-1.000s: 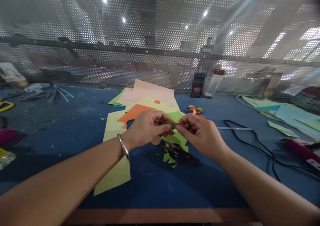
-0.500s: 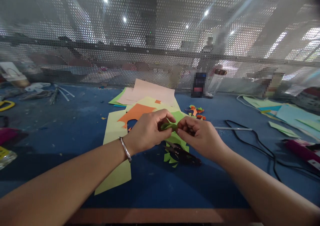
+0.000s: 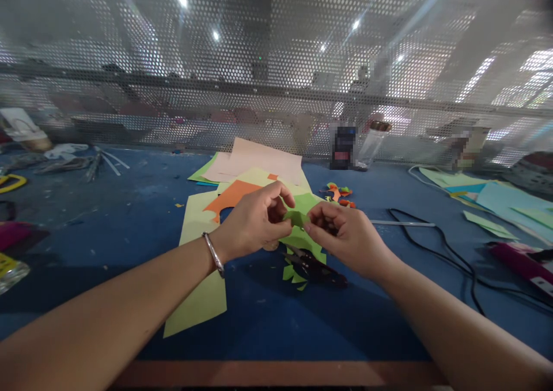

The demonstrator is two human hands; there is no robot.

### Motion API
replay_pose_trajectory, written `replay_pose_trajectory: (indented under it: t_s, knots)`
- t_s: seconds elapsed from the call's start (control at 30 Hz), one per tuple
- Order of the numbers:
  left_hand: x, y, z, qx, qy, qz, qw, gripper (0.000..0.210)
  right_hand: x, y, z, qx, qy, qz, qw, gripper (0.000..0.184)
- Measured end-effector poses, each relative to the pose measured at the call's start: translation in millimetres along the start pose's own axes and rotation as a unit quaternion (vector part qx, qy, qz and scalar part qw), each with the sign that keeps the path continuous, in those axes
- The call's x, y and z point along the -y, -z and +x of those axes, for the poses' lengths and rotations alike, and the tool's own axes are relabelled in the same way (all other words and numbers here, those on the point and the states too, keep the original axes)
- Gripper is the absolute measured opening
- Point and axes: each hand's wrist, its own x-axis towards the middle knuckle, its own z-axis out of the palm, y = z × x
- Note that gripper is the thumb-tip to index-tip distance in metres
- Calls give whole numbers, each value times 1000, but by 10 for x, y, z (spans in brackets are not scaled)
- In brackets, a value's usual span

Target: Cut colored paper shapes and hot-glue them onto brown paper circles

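Observation:
A small, curved piece of green paper (image 3: 297, 217) is held up between my two hands. My right hand (image 3: 348, 232) pinches its right end between thumb and fingertips. My left hand (image 3: 254, 221) is curled round the left end, thumb below and index finger arched above; the exact contact is partly hidden. Below the hands, dark-handled scissors (image 3: 317, 267) lie on the blue table with the blades pointing left. Green paper scraps (image 3: 294, 273) lie beside the blades. Behind my hands is a larger light-green sheet (image 3: 306, 202).
An orange cut sheet (image 3: 233, 194) and pale yellow paper (image 3: 196, 316) lie to the left, pink sheets (image 3: 263, 159) behind. Orange and green scraps (image 3: 337, 192) sit beyond my right hand. A black cord (image 3: 449, 247), a magenta tool (image 3: 521, 264) and coloured papers (image 3: 514, 204) are at right.
The green paper piece has turned, showing more of its flat face. My left thumb and index finger have spread further apart, while my right hand has hardly moved.

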Motion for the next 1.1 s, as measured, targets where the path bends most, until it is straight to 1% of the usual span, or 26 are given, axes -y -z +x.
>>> replay_pose_trajectory:
  t_s: [0.07, 0.17, 0.27, 0.37, 0.57, 0.67, 0.8, 0.9, 1.1]
  knots:
    - [-16, -37, -6, -4, -8, -4, 1000, 22, 0, -2, -5, -2, 6, -25, 1000, 13]
    - [-66, -84, -35, -16, -34, 18, 999, 21, 12, -15, -13, -3, 13, -54, 998, 9]
    - [-125, -103, -70, -17, -50, 36, 998, 20, 39, -27, -25, -17, 13, -62, 998, 8]
    - [-158, -89, -83, -17, -50, 31, 998, 18, 59, -17, -34, -34, 16, -61, 997, 9]
    - [-119, -24, -43, -47, -36, -40, 997, 21, 10, 80, -2, -76, 6, -14, 997, 7]
    - [-80, -6, -23, -61, -37, -56, 996, 22, -18, 106, 18, -70, -7, 22, 997, 5]
    - [-36, -7, -11, -85, -27, -58, 994, 20, -5, 78, 14, -53, -22, 47, 997, 5]
    - [-25, -27, -13, -81, -26, -52, 995, 20, 14, 50, 1, -52, -23, 43, 997, 9]
    - [-80, -70, -33, -56, -18, -26, 998, 22, 18, 28, -4, -78, 1, 3, 997, 13]
